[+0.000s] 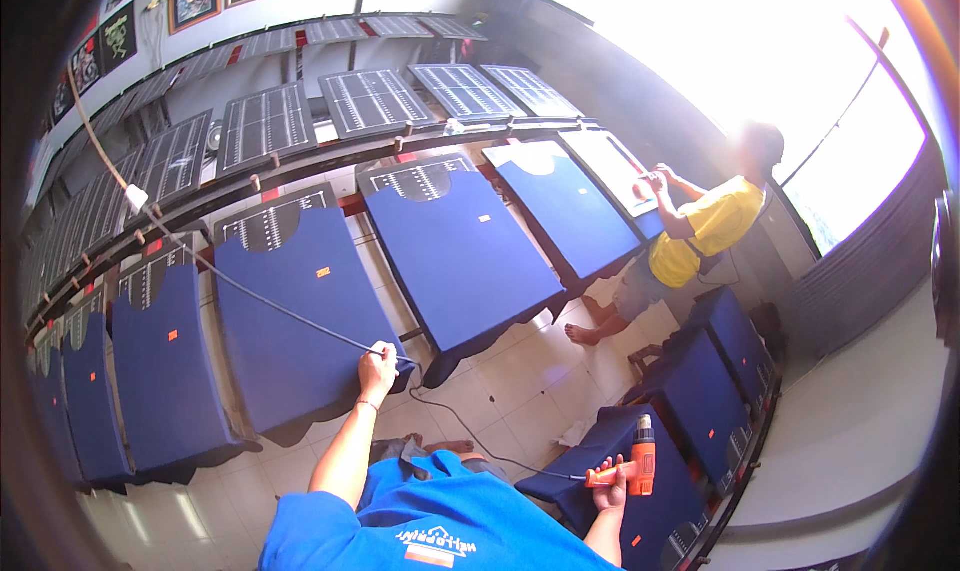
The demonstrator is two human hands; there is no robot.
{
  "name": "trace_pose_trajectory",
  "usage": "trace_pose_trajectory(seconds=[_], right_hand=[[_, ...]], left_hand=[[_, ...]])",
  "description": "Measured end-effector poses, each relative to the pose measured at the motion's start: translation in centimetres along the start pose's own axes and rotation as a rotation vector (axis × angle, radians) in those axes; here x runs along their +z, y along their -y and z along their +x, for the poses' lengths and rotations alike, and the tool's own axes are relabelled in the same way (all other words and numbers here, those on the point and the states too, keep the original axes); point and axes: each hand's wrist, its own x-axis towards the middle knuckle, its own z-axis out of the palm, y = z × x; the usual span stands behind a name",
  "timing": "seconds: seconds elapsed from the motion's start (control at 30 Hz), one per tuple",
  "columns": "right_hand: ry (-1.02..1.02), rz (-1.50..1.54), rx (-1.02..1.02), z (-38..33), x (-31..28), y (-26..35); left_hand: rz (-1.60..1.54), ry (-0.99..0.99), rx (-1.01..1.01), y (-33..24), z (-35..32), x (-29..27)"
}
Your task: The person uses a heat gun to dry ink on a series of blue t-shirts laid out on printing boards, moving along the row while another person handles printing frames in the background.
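Holding an orange heat gun [640,459] in the right hand [610,488], the left hand [377,364] gripped its black cord [280,309]; next, aim at a near blue shirt [300,311].

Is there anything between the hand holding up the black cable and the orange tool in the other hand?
Nothing solid. The left hand grips the black cable above a blue-covered board; the right hand holds the orange heat gun. Between them lie only open tiled floor, the slack cable and the person's own knees.

left grip [377,364] raised closed, right grip [610,483] clenched
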Motion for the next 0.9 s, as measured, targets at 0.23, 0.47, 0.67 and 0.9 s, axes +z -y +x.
trace_pose_trajectory(seconds=[0.23, 0.47, 0.67, 0.9], right_hand=[[-0.03, 0.042, 0.028, -0.2, 1.0, 0.3], [-0.026, 0.035, 0.027, -0.4, 1.8, 0.4], [-0.056, -0.017, 0.016, -0.4, 1.8, 0.3], [-0.04, 0.002, 0.017, -0.3, 1.6, 0.3]], left_hand=[[-0.013, 0.015, 0.042, -0.1, -0.3, 0.0], [0.019, -0.017, 0.074, 0.3, -0.3, 0.3], [0.069, -0.021, 0.079, 0.1, -0.4, 0.2], [0.081, -0.02, 0.091, 0.2, -0.3, 0.1]])
